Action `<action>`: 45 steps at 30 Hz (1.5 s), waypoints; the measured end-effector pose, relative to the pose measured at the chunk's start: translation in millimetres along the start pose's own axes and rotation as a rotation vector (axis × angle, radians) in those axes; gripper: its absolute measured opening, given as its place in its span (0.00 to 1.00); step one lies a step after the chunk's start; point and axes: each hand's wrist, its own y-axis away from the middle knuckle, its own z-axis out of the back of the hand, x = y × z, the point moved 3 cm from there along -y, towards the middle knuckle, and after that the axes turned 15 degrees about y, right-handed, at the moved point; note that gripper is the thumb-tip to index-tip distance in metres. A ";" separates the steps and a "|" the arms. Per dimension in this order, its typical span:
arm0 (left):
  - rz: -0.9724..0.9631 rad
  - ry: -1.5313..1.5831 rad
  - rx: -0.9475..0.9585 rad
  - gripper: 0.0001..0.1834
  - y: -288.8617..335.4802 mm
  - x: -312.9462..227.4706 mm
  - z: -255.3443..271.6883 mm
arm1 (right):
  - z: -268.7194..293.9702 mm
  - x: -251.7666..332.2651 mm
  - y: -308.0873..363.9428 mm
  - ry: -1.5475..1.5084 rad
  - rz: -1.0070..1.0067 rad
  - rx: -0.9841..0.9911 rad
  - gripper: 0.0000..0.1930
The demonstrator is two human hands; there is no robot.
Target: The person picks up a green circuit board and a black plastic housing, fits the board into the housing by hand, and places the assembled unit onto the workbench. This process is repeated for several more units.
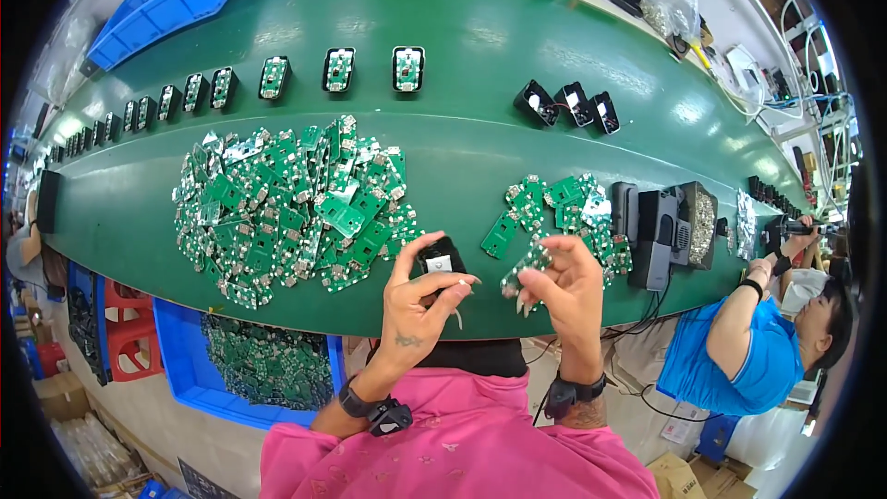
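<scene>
One long green table (480, 152) fills the scene, and at its right end there's one co-worker (730, 351) in a blue shirt. Two big blue bins: one, the upper bin (171, 7), sits at the table's far left, the other, the lower bin (176, 342), is down below the near edge, packed with boards. Two heaps of green circuit boards up top: a large heap (296, 208) on the left, too tangled to count, and a small heap (577, 199) on the right. A row of filled black housings (339, 69) curves away left; the nearest three stand well spaced, the farthest too tiny to count. Three loose black housings (575, 104) cluster at the far right.

And here are the two hands! The left hand (413, 310) has one black housing (445, 249) gripped between thumb and fingers, a white patch showing inside. The right hand (573, 286) pinches one small green board (528, 266), thumb and fingertips narrow on its right-hand side, the rest jutting out left, toward the gripped housing but apart from it, just in front of the small heap.
</scene>
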 end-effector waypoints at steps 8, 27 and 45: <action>-0.019 -0.193 0.004 0.09 0.2 -5.9 -6.6 | -31.5 -0.7 9.6 -0.266 -0.055 0.061 0.08; 0.162 0.330 0.070 0.31 -5.7 -0.4 -4.8 | -36.6 -17.6 -0.3 0.339 0.316 -0.158 0.11; -0.039 0.081 -0.031 0.28 -3.7 -4.8 -19.2 | -52.4 -16.1 12.8 0.781 0.576 -0.373 0.06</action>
